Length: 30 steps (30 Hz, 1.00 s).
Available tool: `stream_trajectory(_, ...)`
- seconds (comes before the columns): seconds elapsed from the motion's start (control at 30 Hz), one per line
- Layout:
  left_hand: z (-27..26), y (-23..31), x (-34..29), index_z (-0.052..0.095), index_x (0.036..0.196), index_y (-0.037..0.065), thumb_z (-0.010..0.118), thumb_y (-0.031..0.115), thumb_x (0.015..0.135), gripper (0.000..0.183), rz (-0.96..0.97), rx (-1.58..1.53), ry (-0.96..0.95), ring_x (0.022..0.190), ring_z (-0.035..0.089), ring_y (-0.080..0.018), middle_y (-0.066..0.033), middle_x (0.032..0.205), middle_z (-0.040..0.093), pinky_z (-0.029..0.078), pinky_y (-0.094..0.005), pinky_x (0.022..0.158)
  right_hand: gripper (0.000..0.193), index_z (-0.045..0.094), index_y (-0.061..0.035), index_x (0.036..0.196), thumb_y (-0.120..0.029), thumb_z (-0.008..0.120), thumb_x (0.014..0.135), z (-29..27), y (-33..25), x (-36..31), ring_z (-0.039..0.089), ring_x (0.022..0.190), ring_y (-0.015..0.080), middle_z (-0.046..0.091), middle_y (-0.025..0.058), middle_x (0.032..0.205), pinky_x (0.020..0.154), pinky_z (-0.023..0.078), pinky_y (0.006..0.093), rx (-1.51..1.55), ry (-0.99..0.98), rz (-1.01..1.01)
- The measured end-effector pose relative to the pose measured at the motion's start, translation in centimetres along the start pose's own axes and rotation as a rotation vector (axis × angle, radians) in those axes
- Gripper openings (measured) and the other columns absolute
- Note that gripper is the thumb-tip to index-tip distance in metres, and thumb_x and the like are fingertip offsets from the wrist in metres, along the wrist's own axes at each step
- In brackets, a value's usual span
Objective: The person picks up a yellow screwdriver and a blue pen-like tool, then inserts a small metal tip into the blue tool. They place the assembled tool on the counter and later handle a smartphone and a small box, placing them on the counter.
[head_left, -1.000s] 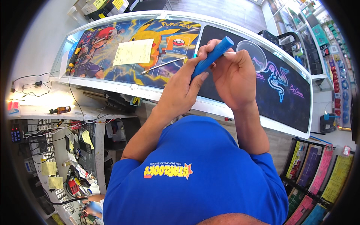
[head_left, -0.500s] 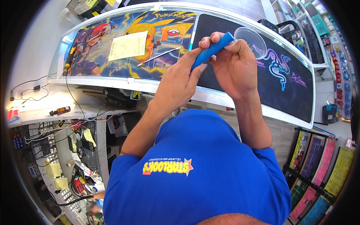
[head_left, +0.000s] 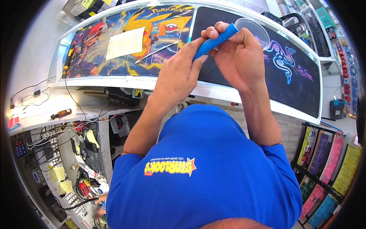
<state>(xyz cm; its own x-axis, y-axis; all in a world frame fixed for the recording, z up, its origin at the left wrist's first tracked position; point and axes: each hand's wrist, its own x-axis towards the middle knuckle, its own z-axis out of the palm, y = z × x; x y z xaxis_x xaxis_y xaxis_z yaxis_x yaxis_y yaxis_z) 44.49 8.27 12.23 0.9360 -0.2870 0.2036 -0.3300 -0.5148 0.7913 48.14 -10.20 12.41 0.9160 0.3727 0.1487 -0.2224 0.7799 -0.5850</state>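
A blue ribbed tube-shaped thing (head_left: 215, 41) is held slantwise above the counter, its upper end toward the right. My left hand (head_left: 179, 68) is closed around its lower end, with the thumb along the near side. At the upper end, the curled fingers of my right hand (head_left: 238, 63) grip it, the palm partly turned up. What exactly the blue thing is, I cannot tell. Just beyond my right hand lies a clear round dish (head_left: 260, 31), partly hidden by the fingers. A slim metal tool (head_left: 157, 52) rests to the left of my left hand.
A pale yellow paper slip (head_left: 124, 44) lies on the colourful cartoon mat (head_left: 87, 51). A black mat (head_left: 301, 86) covers the counter's right part. At the left, a lower bench holds a small brown bottle (head_left: 61, 113) and cables. Racks of coloured packets (head_left: 326, 156) stand at the right.
The whole view has shifted slightly, with the counter things lying a little further left and up. Both hands keep their hold on the blue tube-shaped thing, its tilt nearly the same.
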Motion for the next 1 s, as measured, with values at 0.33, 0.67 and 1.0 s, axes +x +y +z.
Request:
stream_trajectory(0.33, 0.5, 0.1, -0.2, 0.05, 0.151, 0.01, 0.055, 0.021, 0.107, 0.046, -0.014, -0.09, -0.027, 0.124, 0.064, -0.0415, -0.0226, 0.133, 0.066, 0.047, -0.0452, 0.105, 0.034, 0.063, 0.0055, 0.115, -0.011, 0.039, 0.097, 1.0, 0.1, -0.3, 0.064, 0.112, 0.0288, 0.069, 0.0206, 0.116, 0.103, 0.048, 0.0448, -0.053, 0.204, -0.094)
stream_trajectory(0.67, 0.8, 0.3, 0.1, 0.048, 0.152, 0.009, 0.057, 0.026, 0.108, 0.048, -0.068, -0.218, -0.055, 0.123, 0.063, -0.0299, -0.0191, 0.13, 0.067, 0.046, -0.0394, 0.106, 0.049, 0.05, 0.0143, 0.139, -0.009, 0.04, 0.097, 1.9, 0.7, -0.6, 0.058, 0.129, 0.0316, 0.063, 0.0258, 0.133, 0.114, 0.045, 0.0449, -0.017, 0.194, -0.162)
stream_trajectory(1.0, 1.5, -0.5, 0.2, 0.051, 0.144, 0.006, 0.056, 0.03, 0.108, 0.044, -0.109, -0.293, -0.02, 0.097, 0.069, -0.0322, -0.0178, 0.106, 0.07, 0.051, -0.0437, 0.09, 0.048, 0.046, 0.0056, 0.151, -0.024, 0.045, 0.113, 2.2, 3.3, -1.9, 0.055, 0.135, 0.0275, 0.056, 0.0214, 0.148, 0.112, 0.046, 0.0405, -0.222, 0.299, -0.234)
